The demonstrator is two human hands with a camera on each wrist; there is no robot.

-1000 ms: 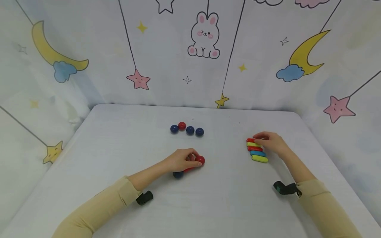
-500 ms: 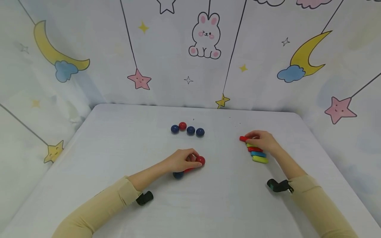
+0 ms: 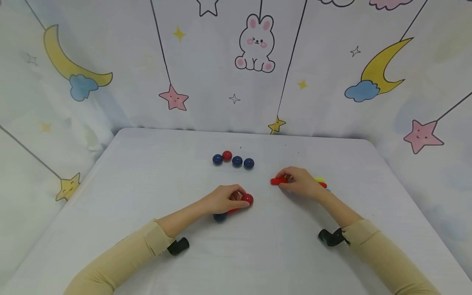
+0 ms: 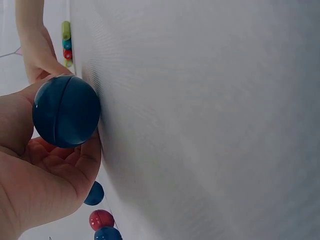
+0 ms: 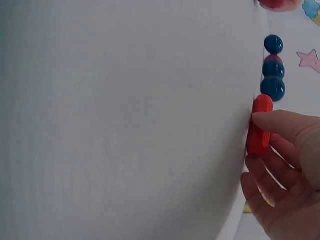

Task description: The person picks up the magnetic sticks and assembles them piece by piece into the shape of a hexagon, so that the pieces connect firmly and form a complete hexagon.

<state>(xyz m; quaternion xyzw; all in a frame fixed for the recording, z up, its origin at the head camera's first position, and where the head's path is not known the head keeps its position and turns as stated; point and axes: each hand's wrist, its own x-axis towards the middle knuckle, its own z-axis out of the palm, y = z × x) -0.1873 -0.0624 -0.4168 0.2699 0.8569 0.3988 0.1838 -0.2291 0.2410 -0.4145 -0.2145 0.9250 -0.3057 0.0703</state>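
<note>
Six balls are in view. Four make a row on the far counter (image 3: 158,172): three blue balls (image 3: 237,161) and one red ball (image 3: 227,155). Nearer, the left hand (image 3: 225,199) pinches a second red ball (image 3: 248,199); under it, a red rod (image 3: 233,211) and fourth blue ball (image 3: 220,217) are partly hidden. The right hand (image 3: 300,182), fingers bent, pinches a loose red stick (image 3: 276,181), blocking much of four other sticks (image 4: 67,44) to the right.
</note>
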